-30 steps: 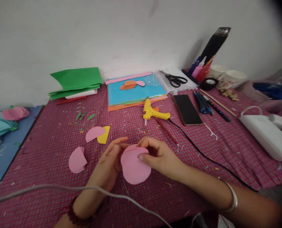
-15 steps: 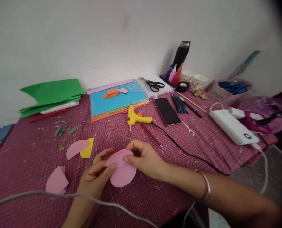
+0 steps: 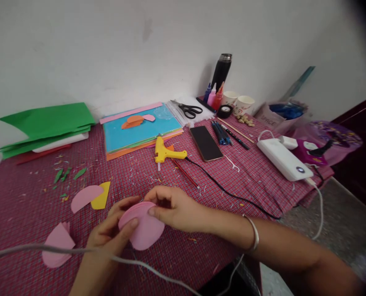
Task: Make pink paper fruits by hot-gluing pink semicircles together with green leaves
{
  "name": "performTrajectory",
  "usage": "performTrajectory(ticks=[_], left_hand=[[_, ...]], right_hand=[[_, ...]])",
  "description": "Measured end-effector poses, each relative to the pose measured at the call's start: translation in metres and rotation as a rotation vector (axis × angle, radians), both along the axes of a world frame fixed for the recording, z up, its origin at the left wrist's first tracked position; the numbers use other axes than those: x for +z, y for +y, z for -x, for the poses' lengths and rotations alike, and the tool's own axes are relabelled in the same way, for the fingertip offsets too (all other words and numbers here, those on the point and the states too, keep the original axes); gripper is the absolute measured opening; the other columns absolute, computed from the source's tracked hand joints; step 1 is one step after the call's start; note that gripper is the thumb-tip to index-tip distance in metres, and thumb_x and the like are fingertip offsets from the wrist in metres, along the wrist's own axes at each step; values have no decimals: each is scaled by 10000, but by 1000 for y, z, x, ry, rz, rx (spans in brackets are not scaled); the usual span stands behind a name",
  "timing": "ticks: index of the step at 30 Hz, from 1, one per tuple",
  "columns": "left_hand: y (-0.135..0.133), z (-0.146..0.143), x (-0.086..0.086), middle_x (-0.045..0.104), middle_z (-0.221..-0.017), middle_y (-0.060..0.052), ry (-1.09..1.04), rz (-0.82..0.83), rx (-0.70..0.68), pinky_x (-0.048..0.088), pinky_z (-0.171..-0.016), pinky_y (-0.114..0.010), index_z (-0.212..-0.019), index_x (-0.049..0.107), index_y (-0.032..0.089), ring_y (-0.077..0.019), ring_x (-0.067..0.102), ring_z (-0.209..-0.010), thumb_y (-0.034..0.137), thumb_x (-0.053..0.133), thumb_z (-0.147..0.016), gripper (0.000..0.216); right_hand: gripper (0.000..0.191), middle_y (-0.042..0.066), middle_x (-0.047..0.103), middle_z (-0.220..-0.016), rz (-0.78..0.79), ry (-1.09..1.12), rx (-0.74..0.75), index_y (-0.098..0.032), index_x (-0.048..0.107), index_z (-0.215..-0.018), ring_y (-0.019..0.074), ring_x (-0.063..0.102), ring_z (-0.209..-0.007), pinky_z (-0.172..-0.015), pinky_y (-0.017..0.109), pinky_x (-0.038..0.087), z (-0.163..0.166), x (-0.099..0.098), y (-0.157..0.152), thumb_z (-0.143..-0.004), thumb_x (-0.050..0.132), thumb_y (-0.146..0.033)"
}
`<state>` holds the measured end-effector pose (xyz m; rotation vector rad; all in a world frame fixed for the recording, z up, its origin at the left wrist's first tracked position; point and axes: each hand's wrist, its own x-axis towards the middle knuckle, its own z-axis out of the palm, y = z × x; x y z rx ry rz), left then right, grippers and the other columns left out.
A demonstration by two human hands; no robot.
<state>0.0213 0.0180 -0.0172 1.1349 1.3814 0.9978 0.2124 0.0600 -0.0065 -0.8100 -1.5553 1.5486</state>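
Note:
Both my hands hold a pink paper circle above the checked tablecloth near the front. My left hand grips its left edge, thumb on top and fingers behind. At the upper right edge, my right hand pinches the paper between thumb and fingers. Several layers seem to show along the top rim. To the left lie a pink half-round piece, overlapping a yellow paper piece, and a stack of folded pink paper pieces.
A yellow glue gun lies beyond my hands, its black cord running right. Behind are blue sheets, green sheets, scissors and a phone. A white power bank sits right. A pale cable crosses the foreground.
The view has shifted, so most things appear farther left. The pink circle's upper layer, earlier standing apart with a visible fold line, now lies closer to the rest. Both hands keep their hold.

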Motion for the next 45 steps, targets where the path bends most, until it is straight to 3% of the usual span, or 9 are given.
performTrajectory(ticks=[2, 5, 11, 19, 25, 32, 36, 41, 45], left_hand=[[0, -2, 7, 613, -1246, -60, -65, 55, 64, 509, -855, -296, -951, 734, 227, -243, 575, -1109, 426, 749, -696, 324], [2, -4, 15, 669, -1137, -49, -117, 50, 133, 481, -899, -269, -932, 732, 207, -217, 577, -1103, 441, 762, -681, 345], [5, -4, 15, 702, -959, -11, -180, 40, 259, 433, -969, -262, -829, 736, 197, -189, 585, -1054, 476, 808, -592, 373], [16, 8, -13, 696, -1013, -37, -203, -49, 303, 451, -926, -277, -819, 752, 198, -192, 585, -1023, 374, 811, -631, 264], [18, 12, -5, 683, -1055, -57, -294, 32, 352, 510, -733, -232, -967, 723, 185, -170, 617, -887, 298, 825, -614, 385], [20, 15, 6, 666, -693, 19, -398, 144, 522, 506, -542, -217, -930, 656, 177, -114, 598, -566, 279, 826, -604, 382], [20, 14, 11, 714, -773, -10, -510, 65, 436, 544, -661, -277, -903, 657, 186, -149, 657, -660, 232, 798, -629, 311], [18, 12, 17, 704, -752, -7, -515, -59, 421, 528, -752, -326, -784, 667, 189, -168, 659, -719, 268, 776, -657, 185], [12, 9, 23, 597, -638, 49, -515, -155, 400, 458, -605, -210, -650, 586, 174, -83, 545, -581, 254, 791, -628, 221]], right_hand=[[134, 21, 663, -882, -195, -209, -46, -176, 623, -928, 141, 610, -831, -762, 285, 487, -31, 11, 24, -832, 576, -258], [203, 25, 696, -948, -406, -902, -563, -198, 648, -986, 154, 625, -849, -778, 278, 482, -105, 26, 71, -870, 509, -290], [240, 172, 706, -900, -289, -1281, -868, -103, 694, -895, 308, 643, -846, -741, 406, 470, -221, 11, 109, -813, 496, -211], [325, 132, 673, -1119, -444, -1394, -738, -136, 628, -1132, 245, 621, -990, -842, 317, 449, -184, 7, 163, -870, 457, -223], [430, 276, 614, -1163, -437, -1491, -601, -38, 514, -1260, 315, 593, -1038, -838, 386, 415, -144, 10, 253, -864, 500, -205], [701, 320, 622, -1086, -287, -1567, -433, -18, 482, -1300, 356, 600, -969, -741, 417, 374, -136, 15, 304, -719, 713, -336], [668, 303, 625, -1046, -297, -1414, -438, 31, 412, -1349, 252, 614, -895, -696, 380, 355, -133, 35, 285, -762, 651, -182], [774, 177, 654, -1090, -413, -1020, -303, -121, 125, -1494, 152, 641, -840, -666, 261, 442, -118, 59, 178, -866, 568, -215], [742, 99, 450, -1446, -446, -528, -47, -250, 398, -1420, 268, 495, -1252, -936, 334, 468, -94, 55, 64, -749, 701, -341]])
